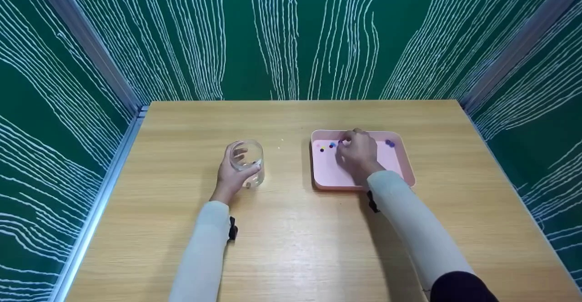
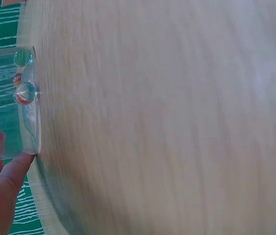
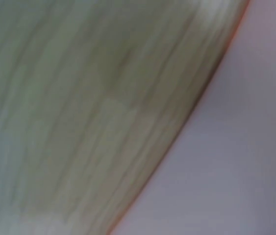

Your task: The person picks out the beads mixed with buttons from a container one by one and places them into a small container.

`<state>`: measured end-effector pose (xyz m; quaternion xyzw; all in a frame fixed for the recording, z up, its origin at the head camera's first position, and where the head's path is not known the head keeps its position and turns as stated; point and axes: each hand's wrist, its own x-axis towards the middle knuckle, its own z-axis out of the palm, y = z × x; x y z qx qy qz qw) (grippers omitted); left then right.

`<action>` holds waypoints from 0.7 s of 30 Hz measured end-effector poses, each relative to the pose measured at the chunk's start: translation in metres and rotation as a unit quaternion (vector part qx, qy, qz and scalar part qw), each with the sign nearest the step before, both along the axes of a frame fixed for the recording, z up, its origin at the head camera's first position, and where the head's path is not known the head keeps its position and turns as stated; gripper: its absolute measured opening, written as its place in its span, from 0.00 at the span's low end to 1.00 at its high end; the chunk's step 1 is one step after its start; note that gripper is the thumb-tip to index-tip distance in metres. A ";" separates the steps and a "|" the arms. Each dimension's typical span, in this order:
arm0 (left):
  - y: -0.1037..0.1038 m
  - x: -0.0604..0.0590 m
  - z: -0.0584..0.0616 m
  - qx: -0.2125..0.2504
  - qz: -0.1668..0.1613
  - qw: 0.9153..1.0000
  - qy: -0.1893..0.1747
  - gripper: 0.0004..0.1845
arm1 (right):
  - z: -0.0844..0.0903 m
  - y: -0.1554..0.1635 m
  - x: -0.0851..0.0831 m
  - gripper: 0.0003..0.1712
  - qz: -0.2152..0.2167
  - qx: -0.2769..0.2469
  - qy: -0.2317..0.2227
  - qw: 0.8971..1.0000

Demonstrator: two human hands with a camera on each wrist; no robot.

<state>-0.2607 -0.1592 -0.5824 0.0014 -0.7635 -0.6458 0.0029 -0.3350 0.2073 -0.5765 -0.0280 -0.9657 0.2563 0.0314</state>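
Observation:
My left hand grips a clear cup from its left side, thumb across the near side. Near the cup's base, the left wrist view shows several glass marbles, one with a red and white swirl. Over on the right, my right hand reaches down into a pink tray, its fingers bent toward the tray floor. Small coloured balls lie just left of those fingertips, and a dark purple one shows right at them. Whether the fingers pinch it I cannot tell.
Two dark purple balls lie in the tray's far right corner. Tiny white specks dot the wooden table between cup and tray. Green walls with white wavy lines rise behind and at both sides.

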 end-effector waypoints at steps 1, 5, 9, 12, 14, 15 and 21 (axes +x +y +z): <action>0.000 0.000 0.000 -0.002 0.000 1.000 0.000 0.43 | 0.000 0.000 0.000 0.10 0.005 0.009 0.013 1.000; 0.000 0.000 -0.001 0.000 0.001 1.000 0.006 0.43 | 0.000 -0.001 0.000 0.08 0.001 0.009 0.019 1.000; 0.000 0.000 0.001 0.013 -0.003 1.000 0.003 0.43 | 0.002 -0.002 -0.001 0.08 -0.008 0.003 0.011 1.000; 0.001 0.004 0.010 0.027 -0.010 1.000 -0.003 0.44 | 0.003 -0.003 -0.001 0.08 -0.009 -0.003 0.018 1.000; 0.002 0.007 0.018 0.032 -0.015 0.999 -0.005 0.44 | 0.004 -0.003 0.000 0.08 -0.013 -0.013 0.019 1.000; 0.002 0.009 0.021 0.032 -0.017 0.999 -0.005 0.44 | 0.005 -0.004 0.000 0.08 -0.014 -0.018 0.019 1.000; 0.003 0.011 0.023 0.026 -0.014 1.000 -0.005 0.44 | 0.007 -0.007 0.003 0.07 -0.014 -0.027 0.021 0.999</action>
